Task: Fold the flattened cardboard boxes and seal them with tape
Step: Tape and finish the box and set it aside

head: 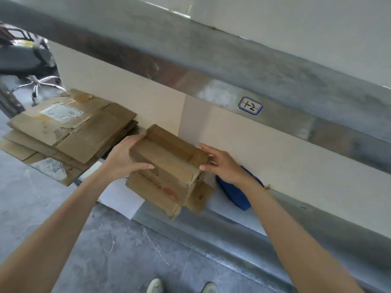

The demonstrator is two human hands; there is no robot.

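A small brown cardboard box with red print is held above the white shelf, its top side closed under brown tape. Its lower flaps hang loose toward me. My left hand grips the box's left end, thumb along the front face and fingers over the top edge. My right hand holds the right end, thumb and fingers pinching the taped corner. A stack of flattened cardboard boxes lies to the left on the shelf, partly overhanging its edge.
A blue object lies on the shelf behind my right wrist. A beige back panel and a metal beam with a "1-2" label rise behind. An office chair stands far left. My shoes show on grey floor.
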